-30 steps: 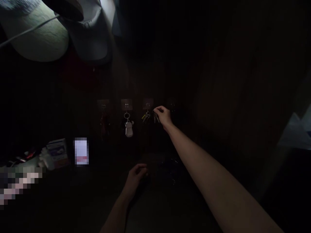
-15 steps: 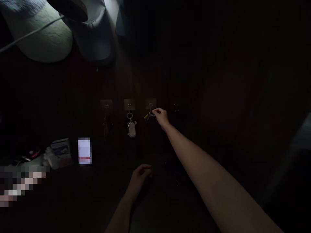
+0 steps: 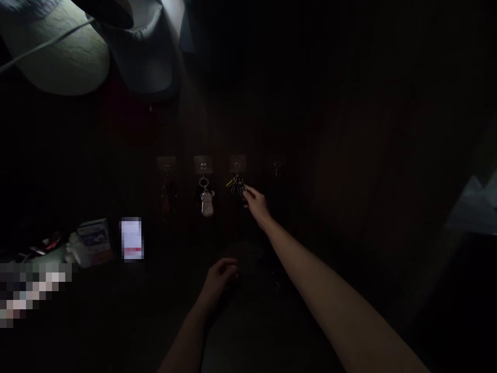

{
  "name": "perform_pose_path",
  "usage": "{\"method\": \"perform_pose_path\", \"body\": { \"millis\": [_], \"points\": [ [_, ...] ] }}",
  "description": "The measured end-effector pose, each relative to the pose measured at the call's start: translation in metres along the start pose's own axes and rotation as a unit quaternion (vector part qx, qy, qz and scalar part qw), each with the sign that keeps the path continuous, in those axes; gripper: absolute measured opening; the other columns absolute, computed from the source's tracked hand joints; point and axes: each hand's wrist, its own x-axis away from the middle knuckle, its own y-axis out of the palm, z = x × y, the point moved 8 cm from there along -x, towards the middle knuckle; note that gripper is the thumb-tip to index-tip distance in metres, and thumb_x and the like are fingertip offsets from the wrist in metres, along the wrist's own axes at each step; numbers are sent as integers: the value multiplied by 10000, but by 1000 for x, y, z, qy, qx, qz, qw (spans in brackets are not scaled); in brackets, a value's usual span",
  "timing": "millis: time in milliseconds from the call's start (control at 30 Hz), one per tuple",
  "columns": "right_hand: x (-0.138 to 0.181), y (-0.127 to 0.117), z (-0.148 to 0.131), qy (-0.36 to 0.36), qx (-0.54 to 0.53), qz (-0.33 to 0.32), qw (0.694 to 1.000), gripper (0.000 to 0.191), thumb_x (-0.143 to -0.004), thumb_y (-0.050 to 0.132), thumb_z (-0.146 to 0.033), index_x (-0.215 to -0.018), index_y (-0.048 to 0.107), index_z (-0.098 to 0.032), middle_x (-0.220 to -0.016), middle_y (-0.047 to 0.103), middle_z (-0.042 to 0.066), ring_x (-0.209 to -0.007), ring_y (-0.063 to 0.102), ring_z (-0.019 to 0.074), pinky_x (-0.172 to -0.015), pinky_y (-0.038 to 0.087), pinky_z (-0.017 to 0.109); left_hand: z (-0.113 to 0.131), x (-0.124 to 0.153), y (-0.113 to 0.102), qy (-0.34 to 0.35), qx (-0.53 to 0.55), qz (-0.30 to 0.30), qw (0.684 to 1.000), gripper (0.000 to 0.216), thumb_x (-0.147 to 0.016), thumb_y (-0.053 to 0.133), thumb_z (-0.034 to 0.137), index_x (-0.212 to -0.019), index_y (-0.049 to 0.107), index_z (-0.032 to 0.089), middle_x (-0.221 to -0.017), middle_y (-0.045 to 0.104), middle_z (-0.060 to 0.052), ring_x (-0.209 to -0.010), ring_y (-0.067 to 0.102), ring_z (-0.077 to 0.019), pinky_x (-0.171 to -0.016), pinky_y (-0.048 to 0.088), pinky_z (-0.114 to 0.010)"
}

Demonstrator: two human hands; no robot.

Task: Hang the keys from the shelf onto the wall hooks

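Observation:
A bunch of keys (image 3: 236,185) with a yellow-green tag hangs from the third of a row of wall hooks (image 3: 237,165). My right hand (image 3: 256,203) is just below and to the right of the bunch, its fingertips beside the keys. I cannot tell whether they touch. Nothing shows in its fingers. My left hand (image 3: 220,275) is low in the dark below the hooks, loosely curled and holding nothing visible. A white key fob (image 3: 207,203) hangs from the hook to the left of the bunch.
A dim red item (image 3: 166,199) hangs from the leftmost hook, and a bare hook (image 3: 277,169) is at the right. Two caps (image 3: 58,52) hang at upper left. A white box (image 3: 94,241), a pixelated white card (image 3: 132,239) and a pixelated object (image 3: 33,292) sit lower left.
My right hand has dropped down and away from the hook, and the keys now hang together from it. My left hand has barely moved.

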Motion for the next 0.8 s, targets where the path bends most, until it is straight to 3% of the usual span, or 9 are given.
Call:
{"method": "perform_pose_path", "body": {
  "millis": [233,433,600,800],
  "points": [
    [21,-10,21,8,35,-62,997,344,-792,496,-218,-1120,600,-218,-944,675,30,-800,601,126,-556,489,198,1,3,0,-12,7,0,1000,352,-640,692,386,-920,640,179,-814,633,-29,-717,615,-127,-662,462,-230],
    [49,-35,45,21,76,-113,990,302,-786,486,-199,-1046,637,-225,-1020,675,48,-898,610,154,-635,498,242,4,5,0,-15,-1,6,1000,331,-638,691,386,-895,644,182,-803,645,-27,-694,613,-113,-643,452,-216],
    [69,-75,76,68,107,-79,989,299,-742,457,-151,-952,662,-209,-965,686,48,-884,626,166,-686,496,285,10,8,2,1,-35,6,999,295,-643,678,367,-875,650,186,-788,639,-15,-695,613,-116,-658,453,-221],
    [91,-114,101,70,138,-24,988,279,-726,448,-159,-900,663,-190,-896,693,45,-864,634,166,-776,485,318,13,10,5,19,-73,5,997,284,-656,649,372,-874,643,191,-757,626,-1,-681,609,-122,-650,459,-230]
  ]
}}
